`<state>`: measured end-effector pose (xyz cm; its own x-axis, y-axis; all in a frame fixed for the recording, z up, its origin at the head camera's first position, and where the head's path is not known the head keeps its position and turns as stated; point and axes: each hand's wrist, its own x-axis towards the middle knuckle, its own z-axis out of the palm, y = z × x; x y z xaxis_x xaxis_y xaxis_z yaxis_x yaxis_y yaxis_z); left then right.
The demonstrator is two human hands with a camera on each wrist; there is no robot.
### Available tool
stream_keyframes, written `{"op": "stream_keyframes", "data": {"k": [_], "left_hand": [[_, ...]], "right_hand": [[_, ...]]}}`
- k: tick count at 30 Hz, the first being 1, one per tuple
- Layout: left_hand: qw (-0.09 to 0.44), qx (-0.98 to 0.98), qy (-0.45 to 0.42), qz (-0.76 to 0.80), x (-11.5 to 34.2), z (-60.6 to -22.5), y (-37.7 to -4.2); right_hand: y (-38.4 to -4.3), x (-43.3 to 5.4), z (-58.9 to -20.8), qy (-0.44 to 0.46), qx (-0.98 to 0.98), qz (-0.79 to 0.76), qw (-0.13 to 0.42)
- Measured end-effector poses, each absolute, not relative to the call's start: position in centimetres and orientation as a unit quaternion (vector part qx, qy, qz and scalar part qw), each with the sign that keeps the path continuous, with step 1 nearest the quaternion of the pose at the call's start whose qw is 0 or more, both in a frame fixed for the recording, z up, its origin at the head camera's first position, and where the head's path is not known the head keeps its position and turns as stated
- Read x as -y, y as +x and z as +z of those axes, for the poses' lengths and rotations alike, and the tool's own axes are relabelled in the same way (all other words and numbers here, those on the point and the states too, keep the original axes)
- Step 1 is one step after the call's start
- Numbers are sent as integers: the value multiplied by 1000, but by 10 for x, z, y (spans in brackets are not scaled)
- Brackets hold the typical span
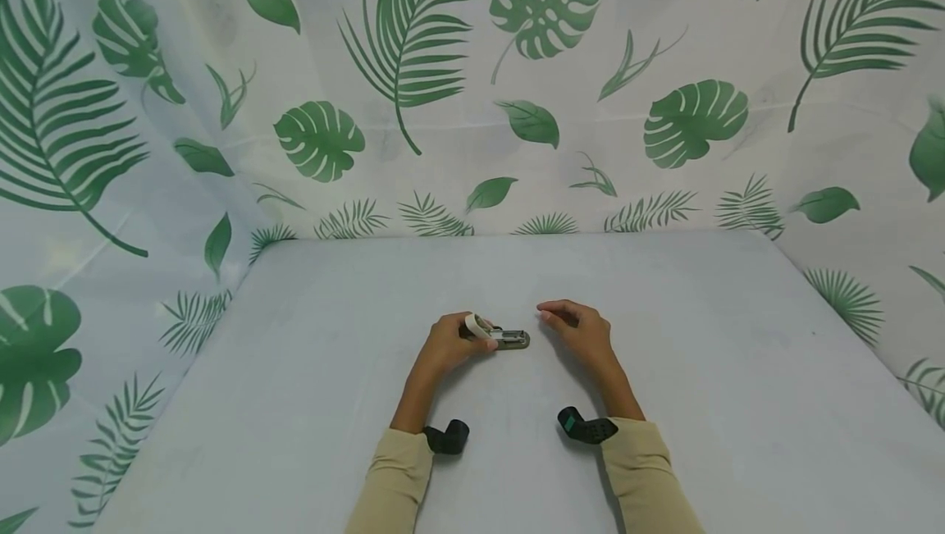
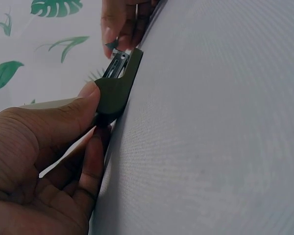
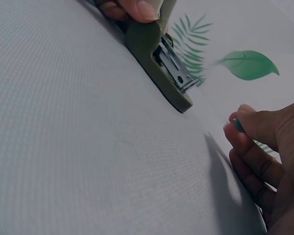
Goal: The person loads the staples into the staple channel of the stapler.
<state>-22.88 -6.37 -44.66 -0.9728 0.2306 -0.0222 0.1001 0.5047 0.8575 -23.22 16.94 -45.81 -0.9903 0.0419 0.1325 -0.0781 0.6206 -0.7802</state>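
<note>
A small stapler (image 1: 513, 339) with a dark olive base lies low over the table, its pale top cover swung up and its metal staple channel (image 3: 175, 63) exposed. My left hand (image 1: 448, 343) grips its hinge end, thumb on the near side, as the left wrist view shows. To the right of the stapler's front end, apart from it, my right hand (image 1: 583, 330) pinches a small teal strip (image 3: 238, 125) between thumb and forefinger. Most of that strip is hidden by the fingertips. The right hand's other fingers curl below, close to the table.
A white-covered table (image 1: 295, 403) spreads around both hands. Behind it and along its sides hangs a pale curtain (image 1: 443, 181) printed with green leaves. Black wrist cameras (image 1: 448, 437) sit at the cuffs of the beige sleeves (image 1: 650, 468).
</note>
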Motion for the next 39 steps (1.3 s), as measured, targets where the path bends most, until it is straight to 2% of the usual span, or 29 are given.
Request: {"op": "stream_keyframes", "data": {"k": [8,18,28,39], "left_hand": [[70,-863,89,492,63,-445,-228],[66,-864,90,491,64,-444,-226],[61,-860,92,498,64,-447,-227],[56,-859,98,499,64,-448,-228]], "right_hand": [[-232,-168,-457,1,901,431,54],[-230,-167,-457,7,903,424,70],[-228,-166,-456,4,898,437,55],[-226,-158,-452,36,871,488,39]]}}
